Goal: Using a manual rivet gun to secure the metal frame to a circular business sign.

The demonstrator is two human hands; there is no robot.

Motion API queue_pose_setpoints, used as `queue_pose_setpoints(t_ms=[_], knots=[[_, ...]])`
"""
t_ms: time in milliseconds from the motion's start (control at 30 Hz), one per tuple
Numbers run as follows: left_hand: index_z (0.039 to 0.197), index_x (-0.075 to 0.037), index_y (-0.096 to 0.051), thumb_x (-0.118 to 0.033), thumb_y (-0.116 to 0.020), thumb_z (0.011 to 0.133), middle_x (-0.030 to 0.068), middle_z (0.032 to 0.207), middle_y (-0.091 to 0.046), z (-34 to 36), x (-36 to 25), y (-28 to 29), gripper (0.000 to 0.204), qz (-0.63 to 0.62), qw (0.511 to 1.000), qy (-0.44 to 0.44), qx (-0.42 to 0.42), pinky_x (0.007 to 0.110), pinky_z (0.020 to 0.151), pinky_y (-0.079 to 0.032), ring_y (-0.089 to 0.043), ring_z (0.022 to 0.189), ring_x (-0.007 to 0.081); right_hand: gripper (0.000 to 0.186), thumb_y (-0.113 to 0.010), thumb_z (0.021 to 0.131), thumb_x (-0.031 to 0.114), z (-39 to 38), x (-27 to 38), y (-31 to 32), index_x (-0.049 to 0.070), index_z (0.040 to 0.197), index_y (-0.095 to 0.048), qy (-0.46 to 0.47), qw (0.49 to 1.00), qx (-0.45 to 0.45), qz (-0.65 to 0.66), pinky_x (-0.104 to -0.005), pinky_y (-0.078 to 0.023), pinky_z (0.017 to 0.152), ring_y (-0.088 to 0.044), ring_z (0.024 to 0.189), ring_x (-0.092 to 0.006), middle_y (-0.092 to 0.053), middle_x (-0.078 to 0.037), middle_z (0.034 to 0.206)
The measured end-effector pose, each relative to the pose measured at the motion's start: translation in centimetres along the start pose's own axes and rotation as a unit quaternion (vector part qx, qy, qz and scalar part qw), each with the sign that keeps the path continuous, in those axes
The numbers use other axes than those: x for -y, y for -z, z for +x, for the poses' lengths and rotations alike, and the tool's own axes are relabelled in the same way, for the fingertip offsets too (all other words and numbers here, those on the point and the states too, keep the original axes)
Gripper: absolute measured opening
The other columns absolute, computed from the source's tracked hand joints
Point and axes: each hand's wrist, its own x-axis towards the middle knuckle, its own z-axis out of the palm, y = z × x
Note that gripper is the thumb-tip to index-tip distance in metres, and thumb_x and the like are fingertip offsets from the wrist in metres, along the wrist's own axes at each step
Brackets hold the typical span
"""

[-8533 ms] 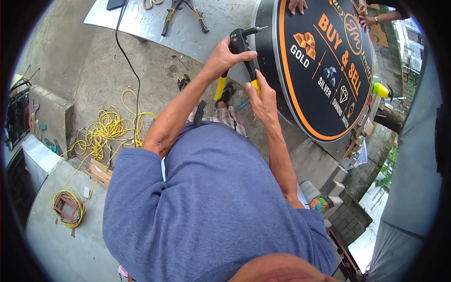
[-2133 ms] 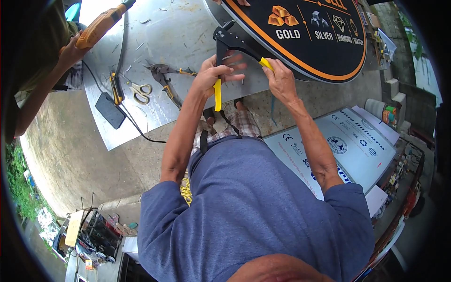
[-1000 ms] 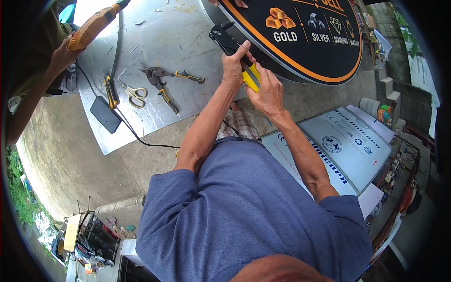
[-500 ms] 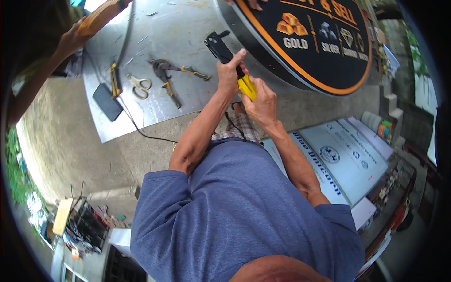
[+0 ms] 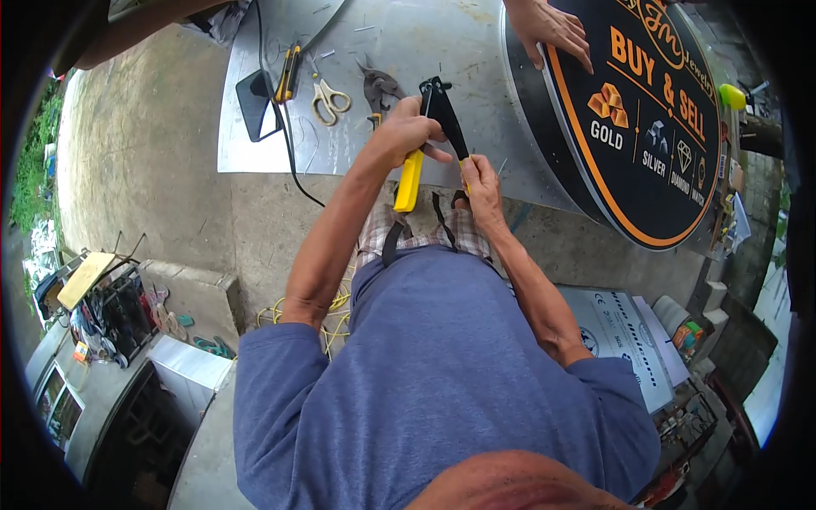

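Both my hands hold a black hand riveter [image 5: 440, 110] with yellow grips, above the near edge of the metal table [image 5: 476, 51]. My left hand [image 5: 401, 134] is closed around it just below the head, by the handle with the wide yellow grip [image 5: 409, 183]. The other handle's end sits in the closed fingers of my right hand [image 5: 484, 191]. The two handles are spread apart. Just beyond my left hand lie tin snips [image 5: 380, 87], partly hidden by it. To my right stands a round black sign [image 5: 625, 157] with an orange border.
Scissors [image 5: 330, 104], a yellow-black cutter knife [image 5: 287, 75] and a phone [image 5: 257, 106] lie on the table's left. A dark cable [image 5: 293, 161] hangs over its edge. Another person's hand [image 5: 552, 32] rests on the sign. Yellow cord [image 5: 338, 313] lies by my left side.
The riveter's handles have spread apart; my right hand has moved to the end of one. Another person's orange tool has left view at upper left. The view has shifted.
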Motion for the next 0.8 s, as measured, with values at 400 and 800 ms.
queue_pose_setpoints(t_ms=[400, 800], knots=[[0.124, 0.005, -0.055, 0.006, -0.057, 0.075, 0.0180, 0.082, -0.073, -9.6, 0.9, 4.2, 0.049, -0.042, 0.991, -0.083, -0.100, 0.020, 0.040, -0.041, -0.060, 0.050, 0.0103, 0.024, -0.057, 0.101, 0.023, 1.4, 4.0, -4.0, 0.000, 0.099, -0.064, 0.153, 0.974, 0.097, -0.135, -0.0373, -0.047, 0.073, -0.059, 0.080, -0.0298, -0.059, -0.014, 0.088], [0.119, -0.001, -0.057, -0.025, -0.058, 0.101, 0.0104, 0.103, -0.068, -17.0, 15.2, 10.5, 0.030, -0.372, 0.873, -0.211, -0.233, 0.022, 0.041, -0.043, -0.053, 0.051, 0.0123, 0.023, -0.059, 0.092, 0.017, 28.4, 12.1, -23.1, 0.006, 0.108, -0.071, 0.514, 0.748, 0.032, -0.419, -0.0454, -0.050, 0.089, -0.061, 0.100, -0.0355, -0.067, -0.014, 0.107]])
